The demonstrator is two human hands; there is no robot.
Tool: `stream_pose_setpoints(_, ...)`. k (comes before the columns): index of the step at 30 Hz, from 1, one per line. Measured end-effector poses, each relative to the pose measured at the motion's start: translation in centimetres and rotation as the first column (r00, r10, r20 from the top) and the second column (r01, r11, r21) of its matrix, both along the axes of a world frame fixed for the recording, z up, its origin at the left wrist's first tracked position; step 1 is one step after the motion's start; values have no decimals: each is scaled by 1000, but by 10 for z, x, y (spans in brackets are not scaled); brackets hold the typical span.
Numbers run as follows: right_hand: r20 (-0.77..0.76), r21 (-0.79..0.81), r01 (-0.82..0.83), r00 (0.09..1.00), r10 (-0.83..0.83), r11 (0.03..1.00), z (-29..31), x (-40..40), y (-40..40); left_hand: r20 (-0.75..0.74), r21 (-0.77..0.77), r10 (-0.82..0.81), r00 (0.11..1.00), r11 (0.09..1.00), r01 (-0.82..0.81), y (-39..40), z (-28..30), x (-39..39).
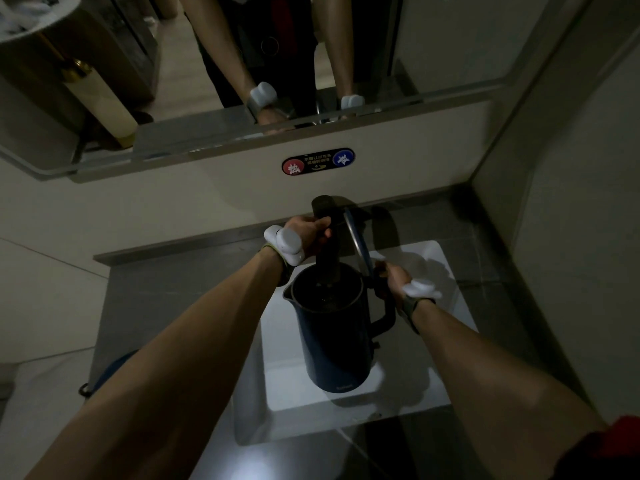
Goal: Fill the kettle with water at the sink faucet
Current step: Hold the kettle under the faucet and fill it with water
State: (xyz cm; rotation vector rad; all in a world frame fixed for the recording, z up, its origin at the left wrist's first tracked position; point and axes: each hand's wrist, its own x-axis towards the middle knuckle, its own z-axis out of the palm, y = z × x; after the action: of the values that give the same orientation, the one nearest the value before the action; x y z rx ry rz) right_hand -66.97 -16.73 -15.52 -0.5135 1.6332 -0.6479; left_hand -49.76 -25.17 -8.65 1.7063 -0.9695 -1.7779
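A dark blue kettle [334, 344] is held upright over the white sink basin [426, 258], its lid [356, 242] swung open and standing up at the back. My right hand [393, 277] grips the top of the kettle's black handle. The black faucet [323, 233] reaches out from the wall, and its spout points down into the kettle's open mouth. My left hand [310, 233] is closed around the faucet's lever. Inside the kettle it is dark; I cannot tell whether water is running.
A red and blue hot/cold label [318, 161] is stuck on the wall above the faucet. A mirror [242, 64] above it reflects my arms. Dark grey counter [166, 303] surrounds the basin, a wall [571, 202] stands close on the right, and a blue object [114, 368] lies at the counter's left edge.
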Motion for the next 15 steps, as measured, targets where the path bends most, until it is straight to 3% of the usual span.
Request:
stream_pose_setpoints(5,-24,-9,-34,999,33,999,2,0,0,-2,-5,-8,1000,1000,8,1,2,0)
stream_pose_setpoints(15,32,21,71,997,-72,997,6,6,-1,38,-3,-30,999,1000,30,-2,-2,0)
